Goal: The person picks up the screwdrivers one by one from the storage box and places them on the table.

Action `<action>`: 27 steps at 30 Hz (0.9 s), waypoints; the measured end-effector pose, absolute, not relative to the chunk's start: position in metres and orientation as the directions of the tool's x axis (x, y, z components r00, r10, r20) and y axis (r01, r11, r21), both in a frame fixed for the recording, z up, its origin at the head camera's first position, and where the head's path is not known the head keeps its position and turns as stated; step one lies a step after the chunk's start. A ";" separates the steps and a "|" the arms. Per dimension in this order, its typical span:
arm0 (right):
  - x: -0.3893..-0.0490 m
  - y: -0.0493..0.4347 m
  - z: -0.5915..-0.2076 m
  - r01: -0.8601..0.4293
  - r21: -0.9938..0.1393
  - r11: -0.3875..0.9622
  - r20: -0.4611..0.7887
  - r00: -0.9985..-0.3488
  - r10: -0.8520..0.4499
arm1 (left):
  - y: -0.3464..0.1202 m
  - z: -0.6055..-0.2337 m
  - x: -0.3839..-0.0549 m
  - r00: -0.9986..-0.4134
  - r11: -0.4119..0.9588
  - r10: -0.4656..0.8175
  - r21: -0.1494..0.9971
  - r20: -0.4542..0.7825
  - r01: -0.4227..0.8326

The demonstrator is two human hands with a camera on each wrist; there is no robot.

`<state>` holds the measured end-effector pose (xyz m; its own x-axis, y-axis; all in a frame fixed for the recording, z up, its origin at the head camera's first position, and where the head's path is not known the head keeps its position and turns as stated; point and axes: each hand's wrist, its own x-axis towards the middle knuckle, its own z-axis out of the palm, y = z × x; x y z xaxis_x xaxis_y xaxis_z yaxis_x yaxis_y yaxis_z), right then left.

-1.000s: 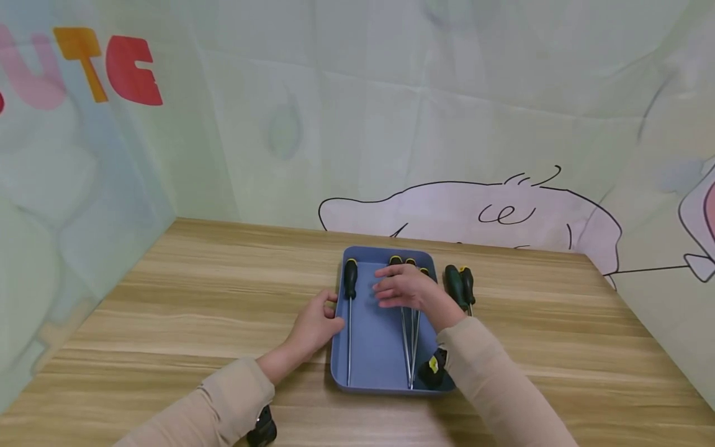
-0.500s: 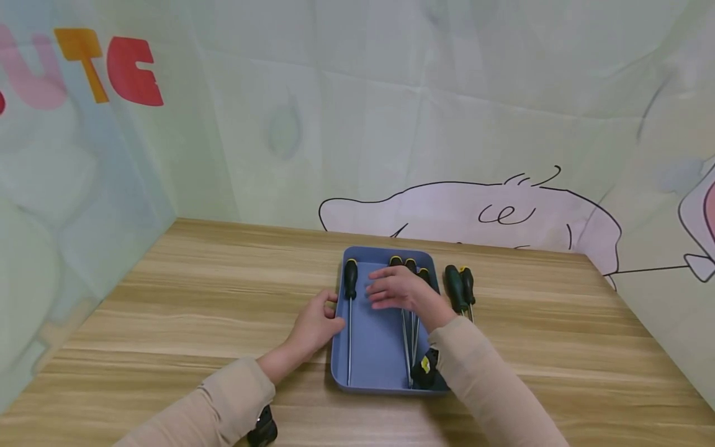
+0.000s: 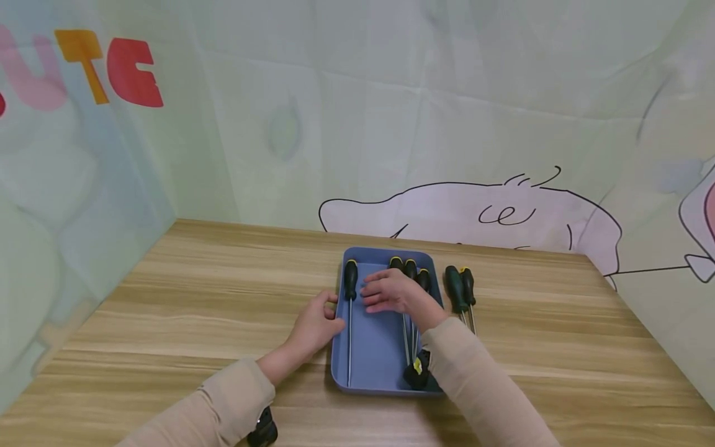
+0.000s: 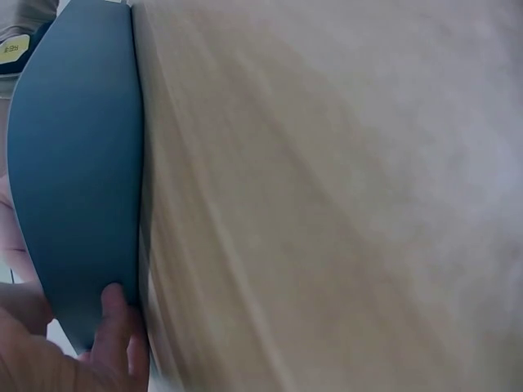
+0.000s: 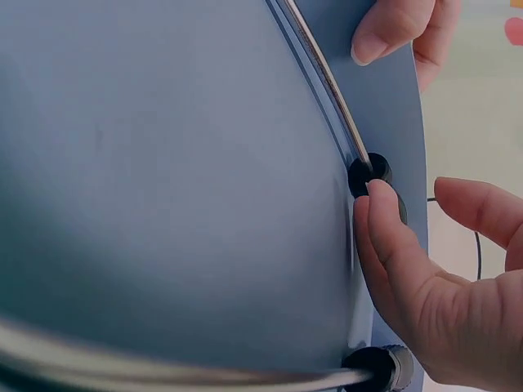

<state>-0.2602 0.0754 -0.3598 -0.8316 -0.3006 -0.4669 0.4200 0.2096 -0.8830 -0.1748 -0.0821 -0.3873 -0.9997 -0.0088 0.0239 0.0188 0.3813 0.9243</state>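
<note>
Left hand (image 3: 311, 324) pinching tray (image 3: 377, 354) edge; right hand (image 3: 388, 292), fingers loosely extended above, holding nothing; dipping too low could knock screwdrivers (image 3: 423, 280) askew

Beige sleeves (image 3: 483, 379), black wrist cameras (image 3: 263, 428), one yellow label (image 4: 13, 49).

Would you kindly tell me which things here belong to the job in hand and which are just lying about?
Seemingly in the job:
Blue tray, its wall held by the left hand
Lone screwdriver inside, close to the right hand
Three screwdrivers inside, partly behind the right hand

Probably just lying about:
Two screwdrivers on the table, right of the tray
</note>
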 end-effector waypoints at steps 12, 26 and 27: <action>-0.259 0.067 -0.359 0.433 -0.869 0.239 -0.490 -0.819 -0.298 | -0.082 -0.389 -0.175 -1.000 0.378 -0.007 0.926 0.027 0.022; -0.263 0.053 -0.365 0.478 -0.863 0.164 -0.505 -0.823 -0.261 | -0.082 -0.387 -0.174 -1.000 0.359 -0.003 0.933 0.006 0.005; -0.263 0.053 -0.365 0.478 -0.863 0.161 -0.505 -0.824 -0.257 | -0.081 -0.387 -0.174 -1.000 0.359 -0.003 0.933 0.006 0.005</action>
<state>-0.2630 0.0526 -0.3650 -0.8242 -0.2570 -0.5047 0.4783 0.1614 -0.8632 -0.1745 -0.0814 -0.3866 -1.0000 -0.0028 0.0060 0.0046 0.3589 0.9334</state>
